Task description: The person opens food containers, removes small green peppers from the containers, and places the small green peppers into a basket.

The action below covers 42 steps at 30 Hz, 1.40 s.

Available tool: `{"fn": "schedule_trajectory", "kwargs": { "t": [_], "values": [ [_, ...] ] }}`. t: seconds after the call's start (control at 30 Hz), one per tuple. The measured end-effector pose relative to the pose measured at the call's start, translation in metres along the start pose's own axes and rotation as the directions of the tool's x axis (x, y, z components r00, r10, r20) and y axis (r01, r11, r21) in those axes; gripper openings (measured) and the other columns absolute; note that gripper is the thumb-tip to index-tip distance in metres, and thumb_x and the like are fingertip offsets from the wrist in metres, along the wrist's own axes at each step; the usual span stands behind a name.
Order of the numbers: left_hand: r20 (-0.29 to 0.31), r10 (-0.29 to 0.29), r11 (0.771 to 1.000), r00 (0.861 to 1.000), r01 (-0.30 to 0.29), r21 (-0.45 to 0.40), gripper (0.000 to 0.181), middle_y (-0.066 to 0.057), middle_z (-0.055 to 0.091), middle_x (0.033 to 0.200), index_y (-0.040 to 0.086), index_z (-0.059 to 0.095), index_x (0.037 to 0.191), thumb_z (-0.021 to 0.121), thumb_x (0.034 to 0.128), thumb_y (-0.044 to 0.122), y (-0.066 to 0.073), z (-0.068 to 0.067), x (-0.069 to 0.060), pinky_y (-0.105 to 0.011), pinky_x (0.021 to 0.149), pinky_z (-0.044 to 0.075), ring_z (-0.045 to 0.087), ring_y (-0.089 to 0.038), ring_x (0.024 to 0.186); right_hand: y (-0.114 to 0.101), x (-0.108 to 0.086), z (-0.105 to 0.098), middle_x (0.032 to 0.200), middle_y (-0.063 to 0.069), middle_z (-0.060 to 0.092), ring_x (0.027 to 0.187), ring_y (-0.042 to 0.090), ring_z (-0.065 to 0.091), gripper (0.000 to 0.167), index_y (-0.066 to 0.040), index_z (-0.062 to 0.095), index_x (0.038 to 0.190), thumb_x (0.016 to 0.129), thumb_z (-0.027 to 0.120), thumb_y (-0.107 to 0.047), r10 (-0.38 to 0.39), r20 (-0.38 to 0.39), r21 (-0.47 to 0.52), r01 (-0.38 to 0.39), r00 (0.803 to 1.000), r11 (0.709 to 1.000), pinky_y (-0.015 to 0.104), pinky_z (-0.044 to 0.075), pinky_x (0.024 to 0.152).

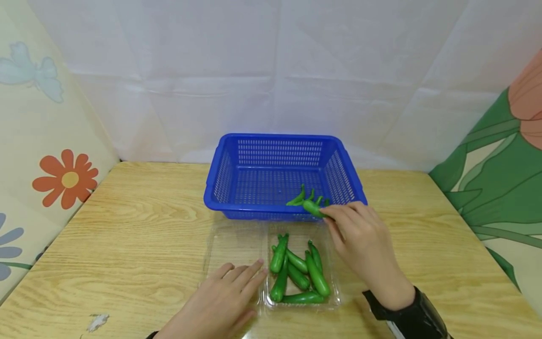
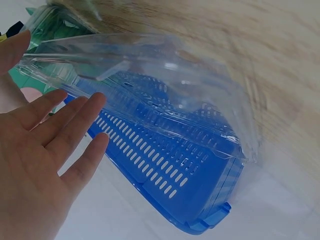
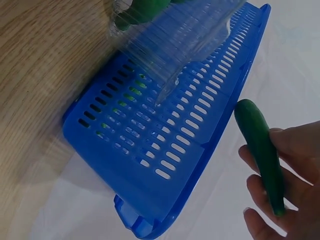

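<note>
My right hand [image 1: 363,240] pinches a green vegetable [image 1: 314,208] at the near right rim of the blue basket [image 1: 271,207]; the right wrist view shows the same vegetable [image 3: 260,150] between thumb and fingers [image 3: 295,170]. Several green vegetables [image 1: 298,195] lie inside the basket's near right part. In front of it is an open clear plastic box [image 1: 334,301], whose right half holds several more green vegetables [image 1: 317,278]. My left hand [image 1: 220,296], fingers extended, rests by the middle of the box; in the left wrist view the hand [image 2: 55,145] is beside the clear plastic [image 2: 165,65].
The box's other half [image 1: 233,240] lies flat to the left on the wooden table [image 1: 127,245]. A white cloth [image 1: 271,70] hangs behind the basket. Panels with painted flowers [image 1: 69,180] stand at both sides.
</note>
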State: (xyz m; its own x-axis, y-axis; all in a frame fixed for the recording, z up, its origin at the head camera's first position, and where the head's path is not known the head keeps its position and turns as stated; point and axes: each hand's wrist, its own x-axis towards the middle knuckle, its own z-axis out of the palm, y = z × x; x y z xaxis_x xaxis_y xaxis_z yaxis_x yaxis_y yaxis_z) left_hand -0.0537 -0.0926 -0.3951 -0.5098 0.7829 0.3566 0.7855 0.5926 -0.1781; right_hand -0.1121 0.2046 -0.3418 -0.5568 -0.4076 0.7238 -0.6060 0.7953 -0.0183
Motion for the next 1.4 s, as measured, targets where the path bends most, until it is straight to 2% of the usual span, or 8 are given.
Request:
{"fn": "schedule_trajectory", "kwargs": {
  "t": [0.2,0.47,0.83,1.1,1.4],
  "values": [
    [0.01,-0.001,1.0,1.0,0.001,0.003,0.071,-0.008,0.059,0.136,0.007,0.055,0.137,0.072,0.0809,0.046,0.001,-0.001,0.0,-0.037,0.09,0.047,0.059,-0.019,0.117,0.002,-0.001,0.003,0.093,0.012,0.073,0.078,0.027,0.06,0.023,-0.001,0.073,0.101,0.079,0.076,-0.002,0.011,-0.028,-0.027,-0.012,1.0,1.0,0.039,0.048,0.062],
    [0.023,-0.007,1.0,1.0,0.007,-0.002,0.07,-0.008,0.058,0.138,0.007,0.054,0.138,0.07,0.0826,0.045,0.001,-0.002,-0.001,-0.038,0.092,0.047,0.058,-0.019,0.119,0.005,-0.002,0.005,0.093,0.013,0.073,0.075,0.027,0.061,0.027,-0.001,0.074,0.101,0.075,0.081,-0.001,0.065,-0.049,-0.035,-0.067,0.997,0.997,0.038,0.048,0.061],
    [0.012,-0.001,1.0,1.0,0.001,0.003,0.07,-0.008,0.059,0.136,0.006,0.055,0.138,0.071,0.0816,0.045,0.001,-0.002,0.0,-0.037,0.092,0.047,0.059,-0.019,0.118,0.011,-0.002,0.004,0.103,0.017,0.07,0.092,0.032,0.064,0.027,0.004,0.073,0.102,0.076,0.079,0.008,0.142,-0.039,0.03,-0.141,0.989,0.99,0.043,0.054,0.079],
    [-0.005,0.001,1.0,1.0,-0.001,0.0,0.07,-0.008,0.06,0.135,0.006,0.056,0.137,0.071,0.0806,0.046,0.0,-0.001,-0.001,-0.036,0.09,0.047,0.059,-0.019,0.117,0.012,-0.001,0.004,0.107,0.02,0.066,0.098,0.034,0.062,0.025,0.008,0.072,0.103,0.079,0.071,0.016,0.173,-0.024,0.051,-0.172,0.985,0.984,0.044,0.053,0.083],
    [0.005,0.0,1.0,1.0,0.0,0.0,0.07,-0.008,0.059,0.136,0.006,0.055,0.137,0.07,0.0817,0.045,0.0,-0.001,-0.001,-0.037,0.091,0.047,0.059,-0.019,0.118,0.014,-0.002,0.006,0.102,0.018,0.066,0.095,0.032,0.063,0.024,0.006,0.073,0.099,0.077,0.075,0.014,0.177,-0.034,0.052,-0.175,0.984,0.983,0.043,0.053,0.081]
  ]
}}
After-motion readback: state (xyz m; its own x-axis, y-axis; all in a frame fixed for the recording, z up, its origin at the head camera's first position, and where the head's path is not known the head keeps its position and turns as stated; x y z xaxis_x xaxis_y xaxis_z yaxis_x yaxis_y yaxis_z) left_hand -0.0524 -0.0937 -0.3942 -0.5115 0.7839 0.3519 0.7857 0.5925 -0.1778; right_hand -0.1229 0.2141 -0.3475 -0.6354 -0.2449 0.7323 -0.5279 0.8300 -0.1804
